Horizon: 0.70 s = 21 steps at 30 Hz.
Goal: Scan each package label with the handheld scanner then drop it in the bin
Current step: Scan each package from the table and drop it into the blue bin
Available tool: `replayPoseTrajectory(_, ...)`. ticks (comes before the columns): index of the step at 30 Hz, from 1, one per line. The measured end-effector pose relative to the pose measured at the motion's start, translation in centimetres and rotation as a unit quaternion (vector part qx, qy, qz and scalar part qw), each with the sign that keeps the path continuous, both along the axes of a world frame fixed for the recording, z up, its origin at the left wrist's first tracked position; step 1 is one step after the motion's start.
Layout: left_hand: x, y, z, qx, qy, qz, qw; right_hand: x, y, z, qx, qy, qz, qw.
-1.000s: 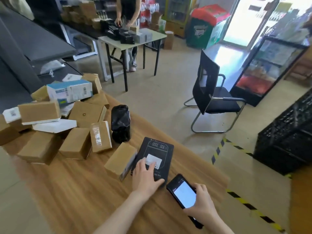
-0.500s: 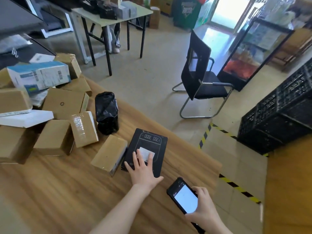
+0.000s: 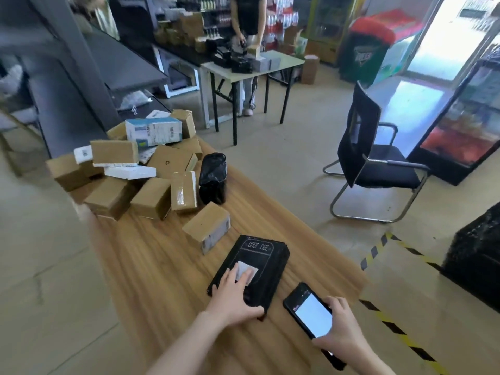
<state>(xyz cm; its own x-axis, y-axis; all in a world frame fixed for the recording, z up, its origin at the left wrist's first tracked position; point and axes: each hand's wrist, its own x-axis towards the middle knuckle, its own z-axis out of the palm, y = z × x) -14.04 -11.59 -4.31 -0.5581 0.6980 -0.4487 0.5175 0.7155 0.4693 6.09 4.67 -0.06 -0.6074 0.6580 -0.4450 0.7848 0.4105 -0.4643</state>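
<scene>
A flat black package (image 3: 266,255) with a white label (image 3: 250,269) lies on the wooden table (image 3: 151,266) in front of me. My left hand (image 3: 232,296) rests on its near end, fingers straight and reaching the label, thumb along the near edge. To the right, my right hand (image 3: 343,328) holds the phone-like handheld scanner (image 3: 308,311), its screen lit white and facing up. The scanner sits just right of the package, low over the table. A black slatted crate (image 3: 476,258) stands on the floor at the right.
Several cardboard boxes (image 3: 151,198) are piled at the table's far left, with one brown box (image 3: 207,226) and a black bagged parcel (image 3: 213,177) nearer. A black chair (image 3: 362,158) stands on the floor. A person (image 3: 249,17) works at a far table (image 3: 281,63).
My left hand has slid back toward the package's near edge, uncovering more of the label. The right hand keeps holding the scanner. My view has tilted up.
</scene>
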Motion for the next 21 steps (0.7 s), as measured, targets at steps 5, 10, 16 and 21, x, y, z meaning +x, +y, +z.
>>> replayPoseTrajectory(5, 3.9, -3.3, 1.8, 0.058, -0.032, 0.055, 0.996, 2.5, -0.3, 0.6, -0.013, 0.004, 0.06, 0.998)
replayPoseTrajectory(10, 5.7, -6.1, 3.6, 0.101, 0.008, 0.04, 0.994, 2.8, -1.3, 1.1, -0.022, 0.019, 0.111, 0.993)
replayPoseTrajectory(16, 4.8, -7.3, 4.9, 0.115, 0.144, 0.042, 0.982, 1.5, -2.4, 2.0, -0.013, 0.035, 0.143, 0.989)
replayPoseTrajectory(21, 3.1, -7.7, 4.4, 0.106, 0.157, 0.095, 0.977, 0.4, -2.7, 2.6, -0.019, 0.049, 0.148, 0.988)
